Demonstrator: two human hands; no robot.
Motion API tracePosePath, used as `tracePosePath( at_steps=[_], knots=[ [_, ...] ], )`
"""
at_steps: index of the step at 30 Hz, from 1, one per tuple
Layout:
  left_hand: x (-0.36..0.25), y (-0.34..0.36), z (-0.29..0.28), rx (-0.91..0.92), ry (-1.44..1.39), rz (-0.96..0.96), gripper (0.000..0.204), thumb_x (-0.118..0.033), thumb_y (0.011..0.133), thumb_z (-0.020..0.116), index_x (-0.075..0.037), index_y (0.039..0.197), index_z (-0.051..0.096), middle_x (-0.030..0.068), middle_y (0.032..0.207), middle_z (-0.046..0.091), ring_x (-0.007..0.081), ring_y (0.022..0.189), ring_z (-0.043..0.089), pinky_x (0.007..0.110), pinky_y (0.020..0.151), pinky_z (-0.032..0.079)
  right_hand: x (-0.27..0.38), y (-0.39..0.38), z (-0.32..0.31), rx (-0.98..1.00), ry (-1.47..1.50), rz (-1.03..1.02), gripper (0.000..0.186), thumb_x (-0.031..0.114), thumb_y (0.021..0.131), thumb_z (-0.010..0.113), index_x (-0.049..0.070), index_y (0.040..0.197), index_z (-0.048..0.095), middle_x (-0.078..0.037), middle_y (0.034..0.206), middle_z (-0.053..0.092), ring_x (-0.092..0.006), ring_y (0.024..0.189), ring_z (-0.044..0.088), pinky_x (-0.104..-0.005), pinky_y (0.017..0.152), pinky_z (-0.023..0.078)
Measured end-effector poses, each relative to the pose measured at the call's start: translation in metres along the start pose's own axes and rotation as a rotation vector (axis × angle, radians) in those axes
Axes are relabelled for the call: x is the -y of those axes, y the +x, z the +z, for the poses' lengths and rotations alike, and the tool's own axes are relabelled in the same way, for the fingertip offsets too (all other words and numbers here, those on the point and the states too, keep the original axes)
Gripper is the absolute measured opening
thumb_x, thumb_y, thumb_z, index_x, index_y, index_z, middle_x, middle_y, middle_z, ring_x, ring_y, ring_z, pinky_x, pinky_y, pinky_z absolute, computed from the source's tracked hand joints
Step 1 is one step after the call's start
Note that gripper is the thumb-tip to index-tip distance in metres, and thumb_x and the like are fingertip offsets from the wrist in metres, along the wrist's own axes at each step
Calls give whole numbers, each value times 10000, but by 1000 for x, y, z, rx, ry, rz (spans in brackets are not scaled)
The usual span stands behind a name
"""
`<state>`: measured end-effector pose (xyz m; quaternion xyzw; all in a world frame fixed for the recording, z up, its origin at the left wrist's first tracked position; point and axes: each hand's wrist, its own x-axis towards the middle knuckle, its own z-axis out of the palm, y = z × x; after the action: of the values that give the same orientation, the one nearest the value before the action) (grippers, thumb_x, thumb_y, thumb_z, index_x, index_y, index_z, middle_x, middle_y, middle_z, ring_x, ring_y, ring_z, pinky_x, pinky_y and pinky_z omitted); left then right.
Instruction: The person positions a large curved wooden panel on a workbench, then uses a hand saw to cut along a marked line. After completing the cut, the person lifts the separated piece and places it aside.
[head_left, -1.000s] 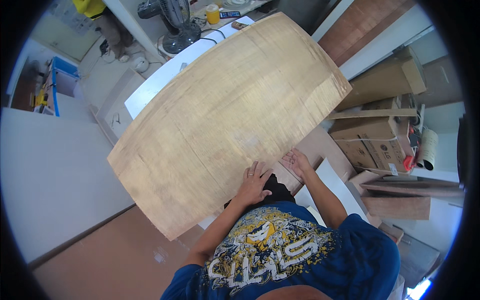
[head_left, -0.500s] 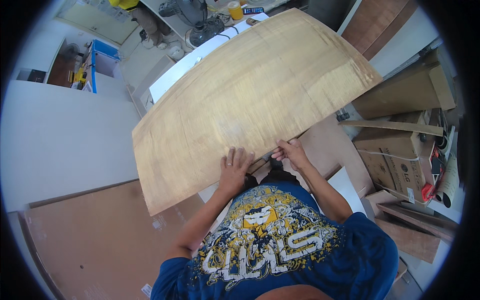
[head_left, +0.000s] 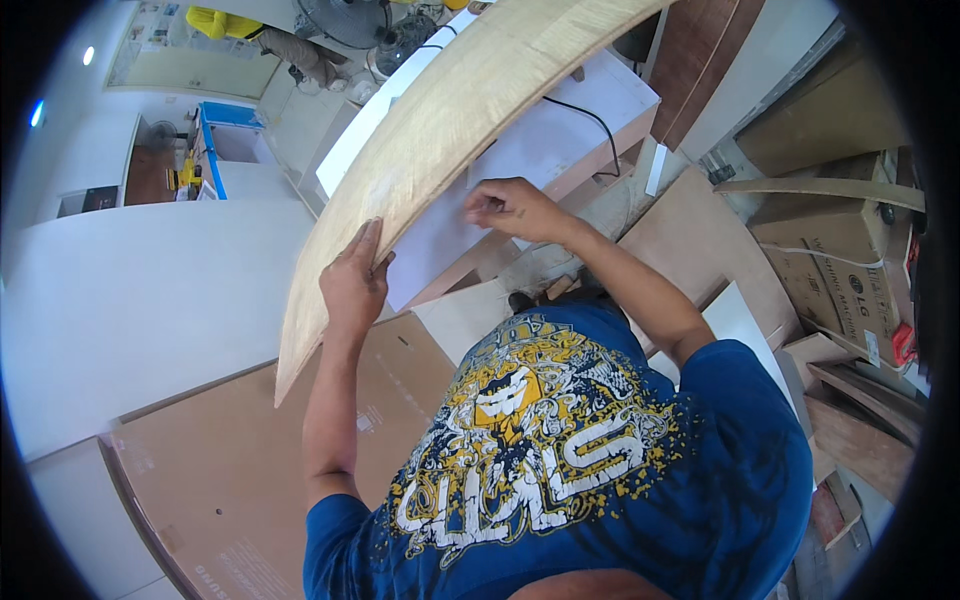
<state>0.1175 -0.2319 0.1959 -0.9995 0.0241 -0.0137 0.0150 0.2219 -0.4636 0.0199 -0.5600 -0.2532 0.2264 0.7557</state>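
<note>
A thin, pale plywood sheet stands tilted over a white table, its near edge raised. My left hand grips that edge near the sheet's left part, fingers on the top face and thumb at the edge. Apart from the sheet, my right hand hovers above the tabletop, its fingers curled together. Whatever those fingers may hold is hidden. A black cable runs across the table and hangs over its side.
A large flat cardboard box lies at lower left. Cardboard cartons and wood offcuts crowd the right side. A fan stands beyond the table, near a person in yellow. Brown boards lean at far right.
The sheet's near edge has risen and swung away, uncovering the tabletop. My left hand moved left and up with it. My right hand has left the edge and moved up and left.
</note>
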Motion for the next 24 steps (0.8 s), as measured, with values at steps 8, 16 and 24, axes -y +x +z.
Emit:
tracePosePath(
  at_steps=[8, 16, 24],
  knots=[
    [24, 39, -51, 88, -199, -71, 576, -70, 806, 824, -150, 1357, 673, 178, 1165, 724, 349, 984, 726, 392, 834, 571, -195, 50, -130, -487, -480, 136, 121, 133, 904, 680, 62, 994, 721, -170, 911, 739, -316, 877, 726, -412, 808, 558],
    [52, 69, -85, 132, -304, -118, 582, 39, 782, 788, -71, 1343, 676, 240, 1033, 729, 294, 802, 707, 337, 809, 543, -215, 154, -155, -614, -669, 191, 205, 205, 929, 679, 61, 1072, 709, -169, 1011, 742, -353, 968, 710, -454, 859, 551],
    [68, 99, -112, 198, -375, -164, 574, 56, 750, 787, -50, 1306, 692, 247, 1039, 725, 308, 794, 693, 330, 791, 537, -235, 246, -122, -442, -235, 241, 204, 207, 954, 690, 84, 1117, 695, -60, 977, 745, -251, 880, 729, -407, 808, 579]
  ],
)
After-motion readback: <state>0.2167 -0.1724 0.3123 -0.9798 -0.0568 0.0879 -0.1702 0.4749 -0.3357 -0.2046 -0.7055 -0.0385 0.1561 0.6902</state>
